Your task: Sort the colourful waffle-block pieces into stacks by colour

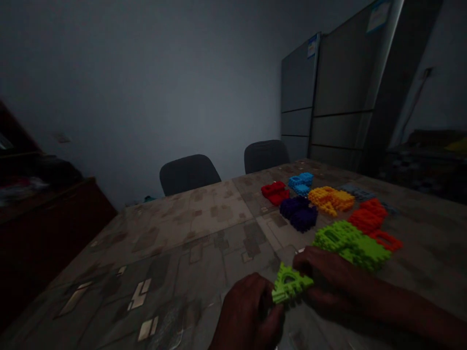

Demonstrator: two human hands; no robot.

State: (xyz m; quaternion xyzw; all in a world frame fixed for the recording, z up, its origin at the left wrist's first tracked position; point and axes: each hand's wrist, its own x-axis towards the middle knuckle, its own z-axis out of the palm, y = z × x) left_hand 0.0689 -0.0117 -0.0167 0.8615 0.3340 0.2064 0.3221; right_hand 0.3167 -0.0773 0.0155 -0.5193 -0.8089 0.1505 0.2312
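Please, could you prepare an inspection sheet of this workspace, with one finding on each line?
Surface: patterned table, dimly lit.
Job's things: green triangular piece between the hands; green pile, orange-red pile, yellow-orange pile, purple pile, red pile, light blue pile, grey pieces behind.
Clutter: mixed items heaped on the dark reddish cabinet; too dark to identify.
Hands: left hand and right hand both grip the green triangular piece.
Cables: thin cord along the right-hand wall.
Surroundings: two dark chairs, pale wall, tall grey cabinet.
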